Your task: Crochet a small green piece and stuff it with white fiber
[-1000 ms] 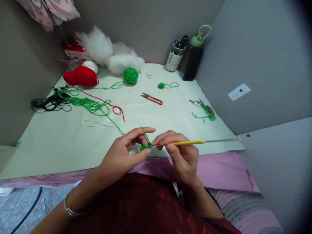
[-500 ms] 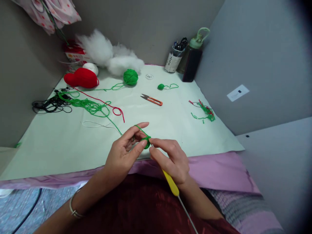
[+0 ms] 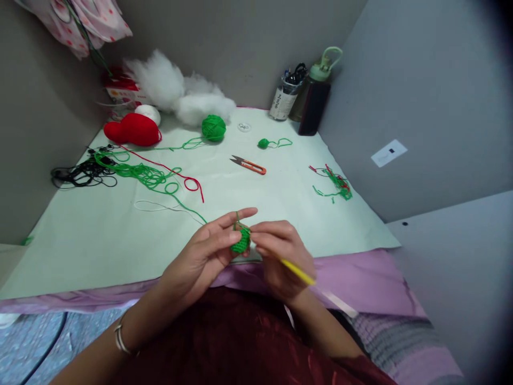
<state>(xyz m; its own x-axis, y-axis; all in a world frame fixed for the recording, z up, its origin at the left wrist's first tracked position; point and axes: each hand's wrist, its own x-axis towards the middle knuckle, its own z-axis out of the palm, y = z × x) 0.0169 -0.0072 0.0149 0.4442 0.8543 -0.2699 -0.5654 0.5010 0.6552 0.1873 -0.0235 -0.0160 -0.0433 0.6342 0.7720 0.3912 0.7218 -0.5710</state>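
Note:
Between the thumb and fingers of my left hand [image 3: 210, 243] is a small green crochet piece [image 3: 240, 242], its stitched face turned up. Green yarn [image 3: 184, 206] runs from the loose heap on the left to this hand and over its raised index finger. My right hand [image 3: 282, 256] is closed around a crochet hook with a yellow handle [image 3: 296, 271], whose shaft is smeared by motion. The hook's tip meets the right edge of the piece, mostly hidden by my fingertips.
Thread snips [image 3: 248, 164] lie mid-table, near a small green crocheted ball [image 3: 263, 143]. Behind are a green yarn ball [image 3: 214, 128], white stuffing [image 3: 160, 80], red yarn [image 3: 134, 129] and a bottle [image 3: 312, 91]. Black cord [image 3: 82, 174] lies left, yarn scraps [image 3: 339, 184] right.
The crochet piece has turned so more of its face shows. My right hand has tilted the hook, swinging its handle up and to the right. My left index finger reaches further right.

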